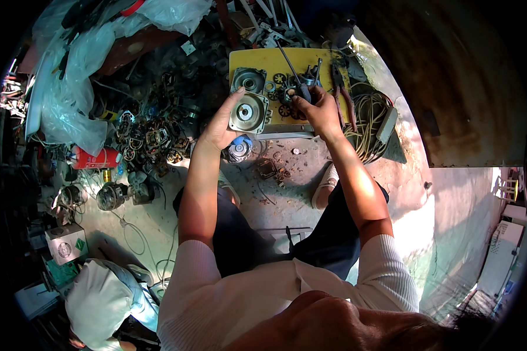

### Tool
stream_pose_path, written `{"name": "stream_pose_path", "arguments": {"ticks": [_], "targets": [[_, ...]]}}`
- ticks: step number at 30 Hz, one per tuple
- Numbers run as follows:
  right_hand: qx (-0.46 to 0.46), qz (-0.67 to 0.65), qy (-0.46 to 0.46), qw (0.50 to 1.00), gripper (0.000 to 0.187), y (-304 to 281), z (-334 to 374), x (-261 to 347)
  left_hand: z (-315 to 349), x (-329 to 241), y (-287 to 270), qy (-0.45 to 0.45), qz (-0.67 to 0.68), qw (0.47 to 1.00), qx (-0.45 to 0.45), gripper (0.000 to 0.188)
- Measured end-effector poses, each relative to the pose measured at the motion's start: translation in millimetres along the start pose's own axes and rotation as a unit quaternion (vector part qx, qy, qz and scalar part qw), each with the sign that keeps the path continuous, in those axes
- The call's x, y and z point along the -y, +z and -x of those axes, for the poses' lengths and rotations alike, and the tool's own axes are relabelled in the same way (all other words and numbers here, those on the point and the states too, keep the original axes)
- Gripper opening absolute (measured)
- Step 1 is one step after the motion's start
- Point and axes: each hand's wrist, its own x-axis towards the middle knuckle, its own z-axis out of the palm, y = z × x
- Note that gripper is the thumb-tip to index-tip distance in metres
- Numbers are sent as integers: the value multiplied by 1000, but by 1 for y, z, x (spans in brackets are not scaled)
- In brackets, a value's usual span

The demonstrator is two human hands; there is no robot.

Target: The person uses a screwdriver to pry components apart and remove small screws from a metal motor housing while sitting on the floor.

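One housing gripped in left hand; right hand grips screwdriver near pliers, cable.

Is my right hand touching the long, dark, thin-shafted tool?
Touching. In the head view, the right hand grips the long, dark, thin-shafted tool around its handle, with no gap showing.

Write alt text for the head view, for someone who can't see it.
A person's left hand holds a square metal motor housing at the left of a yellow board, while the right hand grips a dark-handled screwdriver. Red-handled pliers lie at the board's right edge, near coiled cable.
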Motion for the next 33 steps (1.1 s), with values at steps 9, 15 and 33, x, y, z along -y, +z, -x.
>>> {"name": "stream_pose_path", "arguments": {"ticks": [9, 15, 33], "targets": [[-104, 181, -69, 975, 39, 6, -10, 5, -6, 15, -37, 135, -337, 918, -161, 50], [-103, 110, -36, 988, 39, 1, -20, -12, -7, 17, -36, 256, -512, 790, -221, 51], [-15, -192, 14, 981, 20, 28, 6, 7, 9, 24, 32, 295, -373, 863, -174, 36]]}}
